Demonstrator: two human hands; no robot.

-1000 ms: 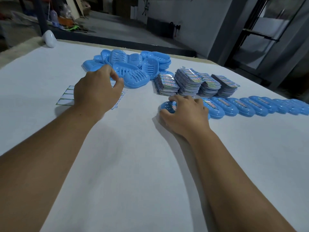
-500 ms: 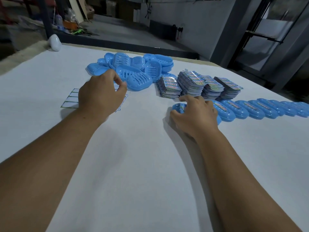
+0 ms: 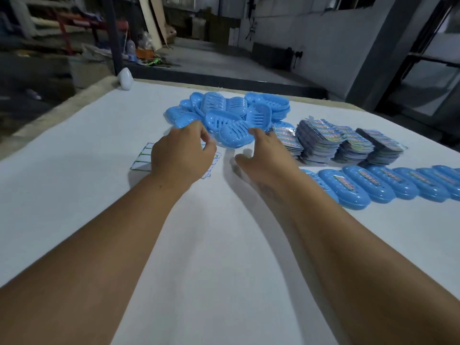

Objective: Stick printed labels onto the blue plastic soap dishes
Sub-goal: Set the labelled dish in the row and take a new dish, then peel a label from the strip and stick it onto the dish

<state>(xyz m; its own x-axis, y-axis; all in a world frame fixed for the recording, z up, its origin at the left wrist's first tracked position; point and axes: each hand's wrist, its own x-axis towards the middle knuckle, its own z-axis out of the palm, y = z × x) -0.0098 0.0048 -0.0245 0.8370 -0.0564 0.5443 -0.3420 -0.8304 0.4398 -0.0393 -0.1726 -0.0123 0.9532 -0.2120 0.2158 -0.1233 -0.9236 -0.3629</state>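
I saw my left hand (image 3: pixel 180 155) hover over the label sheet (image 3: pixel 143 158), fingers curled toward the thumb; whether they pinched a label I could not tell. My right hand (image 3: pixel 267 155) reached forward, fingers relaxed and empty, fingertips at the nearest dish in the unlabelled pile (image 3: pixel 234 115). Labelled dishes (image 3: pixel 373 185) lay in a row to the right, below the card stacks (image 3: pixel 336 143).

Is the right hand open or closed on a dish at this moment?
Open. The right hand has its fingers spread and extended toward the nearest unlabelled dish in the pile, gripping nothing.
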